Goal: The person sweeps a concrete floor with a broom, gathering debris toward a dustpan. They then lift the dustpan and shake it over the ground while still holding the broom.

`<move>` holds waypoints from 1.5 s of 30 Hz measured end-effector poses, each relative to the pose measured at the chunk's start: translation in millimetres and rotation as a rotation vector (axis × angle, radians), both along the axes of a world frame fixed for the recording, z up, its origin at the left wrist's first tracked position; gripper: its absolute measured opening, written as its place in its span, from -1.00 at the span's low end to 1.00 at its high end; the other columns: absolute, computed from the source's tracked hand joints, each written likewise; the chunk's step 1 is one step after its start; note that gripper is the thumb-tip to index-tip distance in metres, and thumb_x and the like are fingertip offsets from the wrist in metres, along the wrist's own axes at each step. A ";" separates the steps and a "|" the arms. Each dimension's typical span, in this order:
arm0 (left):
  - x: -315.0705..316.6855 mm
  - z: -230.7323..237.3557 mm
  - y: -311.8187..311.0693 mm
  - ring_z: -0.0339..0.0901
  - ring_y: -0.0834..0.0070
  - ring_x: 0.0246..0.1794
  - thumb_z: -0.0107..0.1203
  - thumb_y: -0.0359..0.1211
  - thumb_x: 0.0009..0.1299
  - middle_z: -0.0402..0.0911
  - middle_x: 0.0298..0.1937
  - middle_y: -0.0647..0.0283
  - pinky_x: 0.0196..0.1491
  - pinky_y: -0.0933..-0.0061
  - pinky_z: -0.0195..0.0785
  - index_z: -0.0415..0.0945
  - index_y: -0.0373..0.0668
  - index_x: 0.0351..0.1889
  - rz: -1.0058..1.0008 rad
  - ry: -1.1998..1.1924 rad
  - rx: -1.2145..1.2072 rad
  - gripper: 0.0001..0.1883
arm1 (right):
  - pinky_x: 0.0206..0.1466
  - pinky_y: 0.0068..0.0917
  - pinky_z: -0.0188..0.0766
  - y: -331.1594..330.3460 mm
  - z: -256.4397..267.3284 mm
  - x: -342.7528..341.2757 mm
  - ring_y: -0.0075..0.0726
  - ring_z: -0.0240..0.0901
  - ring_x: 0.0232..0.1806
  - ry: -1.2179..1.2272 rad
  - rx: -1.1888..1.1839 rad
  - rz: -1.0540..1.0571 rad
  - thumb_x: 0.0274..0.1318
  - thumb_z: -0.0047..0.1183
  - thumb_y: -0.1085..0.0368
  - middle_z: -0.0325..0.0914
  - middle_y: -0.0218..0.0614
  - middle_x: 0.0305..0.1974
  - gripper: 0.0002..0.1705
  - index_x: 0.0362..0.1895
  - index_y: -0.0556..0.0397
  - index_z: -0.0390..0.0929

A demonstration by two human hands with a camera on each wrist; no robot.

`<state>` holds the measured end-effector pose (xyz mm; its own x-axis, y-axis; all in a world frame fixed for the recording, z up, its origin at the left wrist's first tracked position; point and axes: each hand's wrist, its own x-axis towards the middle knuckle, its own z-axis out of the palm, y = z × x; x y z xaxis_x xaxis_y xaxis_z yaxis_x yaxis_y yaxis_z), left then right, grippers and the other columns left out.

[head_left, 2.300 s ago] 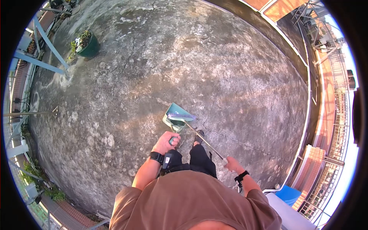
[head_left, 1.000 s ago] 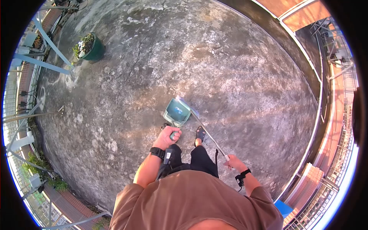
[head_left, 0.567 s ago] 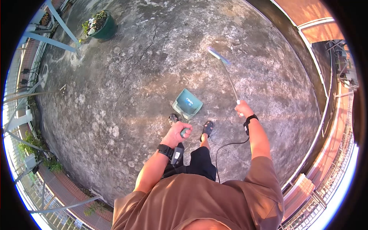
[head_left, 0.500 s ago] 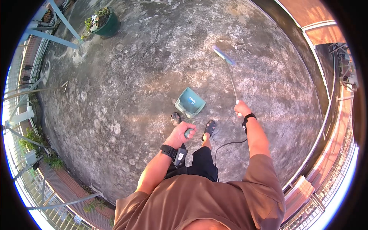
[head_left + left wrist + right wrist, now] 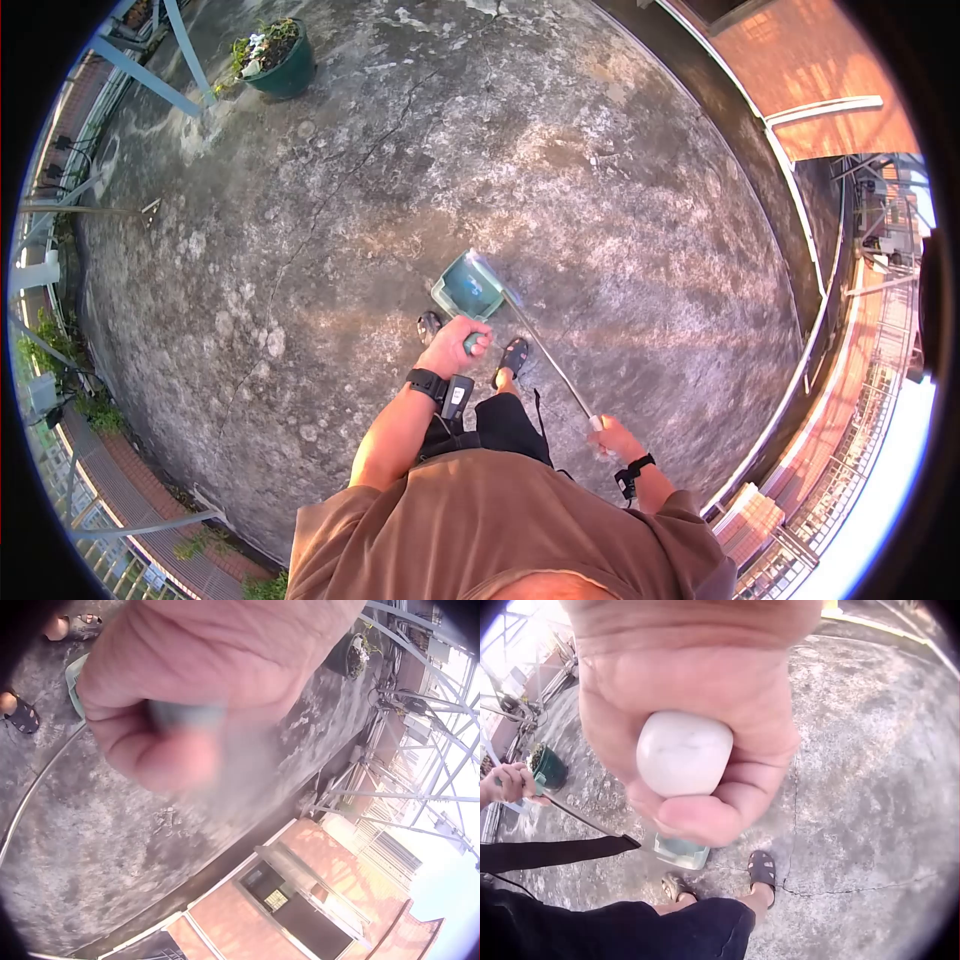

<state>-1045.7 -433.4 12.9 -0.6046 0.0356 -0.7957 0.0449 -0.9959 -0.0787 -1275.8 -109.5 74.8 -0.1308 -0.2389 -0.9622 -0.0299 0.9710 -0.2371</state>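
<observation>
In the head view my left hand point(image 5: 455, 345) grips the handle of a green dustpan point(image 5: 456, 282), whose pan lies just ahead of my feet. Small blue and whitish bits show inside the pan. My right hand point(image 5: 617, 440) holds a broom point(image 5: 552, 362) by its white grip; its metal pole slants forward and left. The pale purple-blue broom head overlaps the pan's right side. From the right wrist, the rounded white end of the broom grip point(image 5: 684, 754) shows within curled fingers. In the left wrist view the fingers wrap the dustpan's green handle end point(image 5: 187, 714), blurred up close.
Weathered, cracked concrete floor point(image 5: 350, 250) spreads all round. A green plant pot point(image 5: 285, 72) stands at the far left near pale blue metal struts point(image 5: 145, 75). My sandals point(image 5: 512, 358) are right behind the pan. A low white-edged kerb point(image 5: 795, 200) runs along the right.
The broom leaves the pan, swings out forward and right over the floor, then comes back to the pan's right side. My right arm draws back with it; the left hand keeps its hold.
</observation>
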 end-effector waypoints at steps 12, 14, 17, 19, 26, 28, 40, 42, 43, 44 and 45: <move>2.7 0.5 16.0 0.19 0.64 -0.77 -0.10 -0.56 0.21 0.33 -0.57 0.21 -0.82 0.71 -0.02 0.28 -0.39 -0.46 -0.003 -0.058 0.032 -0.94 | -0.74 -0.37 0.26 -144.1 -92.6 -65.5 -0.37 0.33 -0.71 0.310 -0.079 0.073 -0.13 -0.01 0.37 0.34 -0.26 -0.65 -0.72 -0.29 0.21 0.27; 5.4 3.4 18.7 0.19 0.64 -0.77 -0.08 -0.55 0.21 0.32 -0.59 0.23 -0.81 0.71 -0.01 0.29 -0.41 -0.45 -0.008 -0.033 -0.014 -0.92 | -0.71 -0.32 0.33 -141.7 -125.2 -51.2 -0.29 0.38 -0.69 0.179 -0.002 0.083 -0.13 -0.07 0.42 0.39 -0.20 -0.63 -0.74 -0.28 0.25 0.28; 5.5 2.7 17.9 0.19 0.64 -0.77 -0.07 -0.54 0.21 0.30 -0.60 0.25 -0.80 0.72 0.00 0.30 -0.42 -0.45 -0.024 -0.065 0.001 -0.91 | -0.69 -0.29 0.36 -101.8 -109.0 11.4 -0.19 0.42 -0.69 0.255 0.014 0.117 -0.16 -0.19 0.53 0.43 -0.10 -0.63 -0.81 -0.34 0.29 0.28; 5.9 3.0 13.4 0.19 0.64 -0.76 -0.08 -0.54 0.22 0.29 -0.61 0.27 -0.78 0.72 0.02 0.30 -0.41 -0.46 -0.050 -0.068 0.016 -0.92 | -0.74 -0.31 0.26 -52.2 -103.6 35.4 -0.22 0.33 -0.75 0.135 0.079 0.144 -0.17 -0.18 0.53 0.32 -0.19 -0.72 -0.82 -0.35 0.23 0.26; 10.6 -14.0 1.2 0.18 0.65 -0.72 -0.13 -0.54 0.25 0.33 -0.49 0.20 -0.78 0.74 0.01 0.19 -0.34 -0.38 -0.094 0.073 0.035 -0.92 | -0.73 -0.45 0.29 30.3 -24.5 45.9 -0.44 0.28 -0.76 -0.005 0.081 0.019 -0.15 0.03 0.45 0.27 -0.38 -0.72 -0.79 -0.39 0.10 0.27; 10.3 -7.7 -0.9 0.18 0.66 -0.72 -0.12 -0.53 0.25 0.33 -0.49 0.19 -0.78 0.73 0.01 0.19 -0.34 -0.38 -0.112 0.057 0.081 -0.91 | -0.74 -0.49 0.27 32.8 -3.0 56.7 -0.47 0.29 -0.76 0.033 0.072 -0.156 -0.16 0.08 0.43 0.30 -0.38 -0.70 -0.80 -0.45 0.10 0.29; -62.8 31.5 40.6 0.19 0.64 -0.73 -0.07 -0.51 0.24 0.33 -0.53 0.17 -0.81 0.74 0.01 0.27 -0.39 -0.48 -0.481 -0.090 0.076 -0.88 | -0.79 -0.42 0.19 144.0 -80.9 -24.3 -0.45 0.26 -0.79 0.163 -0.164 -0.831 -0.09 0.03 0.41 0.30 -0.34 -0.72 -0.85 -0.46 0.18 0.32; -92.7 43.2 54.3 0.20 0.64 -0.74 -0.06 -0.50 0.24 0.33 -0.54 0.18 -0.81 0.73 0.00 0.28 -0.39 -0.48 -0.562 -0.120 0.022 -0.88 | -0.80 -0.41 0.17 172.8 -104.1 -75.5 -0.42 0.27 -0.80 0.312 -0.142 -0.799 -0.08 0.03 0.38 0.31 -0.33 -0.73 -0.81 -0.46 0.21 0.30; -108.9 49.6 59.7 0.20 0.64 -0.74 -0.06 -0.50 0.24 0.33 -0.54 0.18 -0.81 0.73 0.00 0.29 -0.40 -0.49 -0.625 -0.136 -0.021 -0.87 | -0.80 -0.40 0.16 177.5 -104.0 -104.2 -0.41 0.28 -0.80 0.355 -0.120 -0.795 -0.08 0.03 0.36 0.31 -0.32 -0.73 -0.81 -0.48 0.21 0.30; -125.1 55.4 67.2 0.17 0.69 -0.78 -0.04 -0.49 0.23 0.28 -0.64 0.32 -0.81 0.74 -0.06 0.33 -0.40 -0.44 -0.585 -0.130 0.037 -0.88 | -0.81 -0.40 0.14 177.7 -97.2 -135.9 -0.41 0.29 -0.80 0.399 -0.097 -0.796 -0.07 0.02 0.35 0.31 -0.31 -0.74 -0.80 -0.50 0.20 0.29; -140.6 54.4 69.2 0.17 0.69 -0.78 -0.04 -0.49 0.23 0.28 -0.64 0.32 -0.81 0.74 -0.06 0.33 -0.40 -0.44 -0.618 -0.146 0.029 -0.88 | -0.82 -0.39 0.13 184.1 -97.0 -165.4 -0.40 0.28 -0.81 0.373 -0.173 -0.812 -0.07 0.02 0.34 0.30 -0.30 -0.76 -0.80 -0.54 0.18 0.29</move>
